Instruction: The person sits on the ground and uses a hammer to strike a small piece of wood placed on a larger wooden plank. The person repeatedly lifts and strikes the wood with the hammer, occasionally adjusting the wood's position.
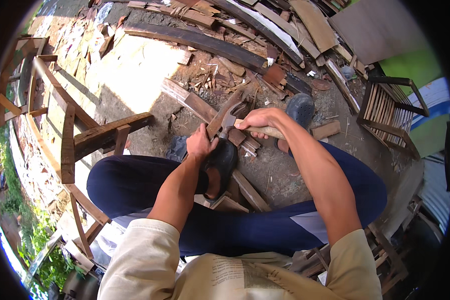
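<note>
My right hand [261, 121] is closed round the pale wooden handle of a hammer [273, 132]. The hammer's metal head lies over a curved piece of brown wood [229, 108], just beyond my shoe; I cannot tell whether the two touch. My left hand [201, 143] grips the near end of that wood, its far end slanting up and to the right. Beneath it a longer plank [182, 96] lies on the ground. My left foot wears a dark clog [222, 160], close to the hammer head. Another dark clog [300, 109] shows past my right forearm.
A wooden frame with several legs [67, 142] stands at the left. Long boards [195, 42] and scraps are piled at the far side. At the right is a slatted wooden chair [390, 112]. A small wood block [326, 130] lies beyond my right knee.
</note>
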{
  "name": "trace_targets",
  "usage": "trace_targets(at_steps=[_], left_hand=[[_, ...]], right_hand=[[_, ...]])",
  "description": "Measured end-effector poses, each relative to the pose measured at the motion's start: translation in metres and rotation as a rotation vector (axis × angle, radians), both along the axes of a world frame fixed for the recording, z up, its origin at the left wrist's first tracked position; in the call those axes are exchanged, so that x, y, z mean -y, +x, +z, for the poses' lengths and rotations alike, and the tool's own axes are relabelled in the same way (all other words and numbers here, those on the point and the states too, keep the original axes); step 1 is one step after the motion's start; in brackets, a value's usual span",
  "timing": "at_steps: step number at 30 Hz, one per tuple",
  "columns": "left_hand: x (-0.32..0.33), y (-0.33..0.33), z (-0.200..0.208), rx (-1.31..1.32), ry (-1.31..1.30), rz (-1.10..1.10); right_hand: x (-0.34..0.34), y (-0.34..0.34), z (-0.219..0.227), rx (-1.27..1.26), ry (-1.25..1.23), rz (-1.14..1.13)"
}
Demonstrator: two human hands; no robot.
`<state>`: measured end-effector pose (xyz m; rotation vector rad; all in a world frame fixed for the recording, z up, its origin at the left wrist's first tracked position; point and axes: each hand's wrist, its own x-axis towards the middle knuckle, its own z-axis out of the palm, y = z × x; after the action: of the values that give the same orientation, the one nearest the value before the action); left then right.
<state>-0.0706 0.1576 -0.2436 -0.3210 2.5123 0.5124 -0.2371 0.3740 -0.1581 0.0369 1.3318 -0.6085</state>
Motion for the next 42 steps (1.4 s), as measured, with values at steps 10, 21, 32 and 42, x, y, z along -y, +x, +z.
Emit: trace_targets(at_steps=[10,21,32,42], left_hand=[[0.007,-0.002,-0.009,-0.057,0.081,-0.023],[0.013,-0.003,-0.005,-0.094,0.155,-0.021],[0.014,-0.001,-0.009,-0.064,0.152,-0.032],[0.015,-0.003,-0.01,-0.071,0.153,-0.048]], right_hand=[[0.041,-0.051,-0.003,0.112,0.173,0.241],[0.058,-0.093,-0.001,0.193,0.272,0.409],[0.067,-0.065,0.034,-0.128,0.261,0.439],[0.055,-0.071,0.075,0.115,0.119,-0.095]])
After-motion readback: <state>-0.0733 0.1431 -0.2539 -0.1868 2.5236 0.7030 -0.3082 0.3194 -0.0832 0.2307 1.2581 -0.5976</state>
